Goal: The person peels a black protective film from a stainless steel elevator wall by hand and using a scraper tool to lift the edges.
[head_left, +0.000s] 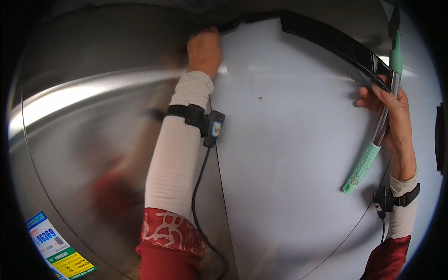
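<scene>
In the upper middle, my left hand (204, 49) is closed in a fist at one end of a glossy, creased black plastic strip (325, 36). The strip arcs to the right, wider on that side, and its other end is pinched by my right hand (397, 108). Across the right palm lies the metal shaft of a tool with a mint-green handle (362, 168), tilted, its dark head (394, 21) at the top. My thumb appears to cross the shaft. What the left fingertips do is hidden behind the fist.
A shiny stainless-steel panel (87, 168) covers the left, reflecting the red sleeve. It meets a pale grey panel (280, 147) on the right. Printed stickers (59, 245) sit at the lower left. Cables hang from devices strapped to both forearms (213, 129). A black object (441, 140) stands at the right rim.
</scene>
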Available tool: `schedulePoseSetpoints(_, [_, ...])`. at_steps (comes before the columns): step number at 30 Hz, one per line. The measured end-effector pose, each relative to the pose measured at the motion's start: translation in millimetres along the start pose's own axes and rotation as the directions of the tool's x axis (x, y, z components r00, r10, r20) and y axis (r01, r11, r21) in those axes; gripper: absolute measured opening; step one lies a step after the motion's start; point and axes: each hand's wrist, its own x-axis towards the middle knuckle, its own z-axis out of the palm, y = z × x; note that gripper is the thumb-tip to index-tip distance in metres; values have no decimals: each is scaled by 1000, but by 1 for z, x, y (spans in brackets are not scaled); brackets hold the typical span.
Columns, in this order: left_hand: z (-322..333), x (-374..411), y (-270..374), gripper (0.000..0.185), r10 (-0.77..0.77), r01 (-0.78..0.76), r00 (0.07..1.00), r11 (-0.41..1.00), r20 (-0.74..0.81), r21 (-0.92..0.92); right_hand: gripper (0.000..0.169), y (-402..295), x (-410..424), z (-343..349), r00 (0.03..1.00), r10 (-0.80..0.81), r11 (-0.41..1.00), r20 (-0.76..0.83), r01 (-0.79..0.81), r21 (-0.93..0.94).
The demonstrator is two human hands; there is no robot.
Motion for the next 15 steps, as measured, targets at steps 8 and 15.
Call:
schedulePoseSetpoints(8, [11,-42,25,42,-236,131,945,906,-224,-402,20,11,3,1,999,26,999,-23,-25,31])
schedulePoseSetpoints(15, [14,13,-1,43,-149,74,973,923,-174,-377,19,9,0,11,999,27,998,-21,-26,60])
